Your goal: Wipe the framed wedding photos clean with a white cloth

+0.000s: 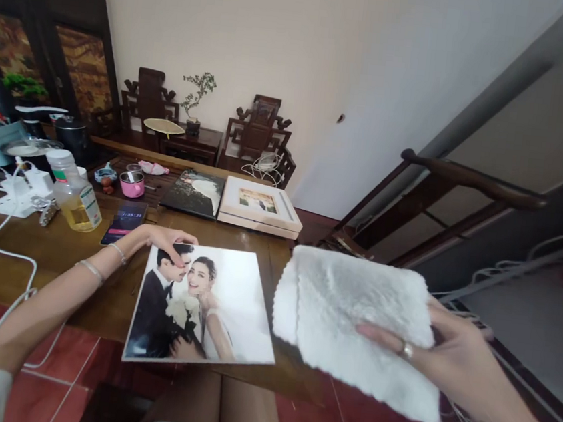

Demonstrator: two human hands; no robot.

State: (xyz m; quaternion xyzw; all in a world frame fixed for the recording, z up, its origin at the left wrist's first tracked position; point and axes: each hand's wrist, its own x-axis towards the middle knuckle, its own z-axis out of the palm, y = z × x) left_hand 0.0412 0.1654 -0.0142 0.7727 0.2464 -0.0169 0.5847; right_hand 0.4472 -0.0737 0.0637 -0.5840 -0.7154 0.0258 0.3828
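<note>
A square wedding photo panel (246, 308) with pale edges is tilted toward me at the table's front edge. My left hand (170, 243) grips its upper left edge, thumb on the front and the other fingers behind. To the right, my right hand (428, 344) is closed on a folded white fluffy cloth (351, 312) with greyish smudges. The thumb, with a ring at its base, presses on the near face; the fingers behind the cloth are hidden. Cloth and panel are apart.
On the wooden table (74, 270) stand a bottle of yellow liquid (79, 196), a phone (127, 221), a pink cup (132, 183), a dark photo album (193, 194), a white framed box (260, 205) and a power strip (25, 191) with cables. A wooden chair (470, 180) stands right.
</note>
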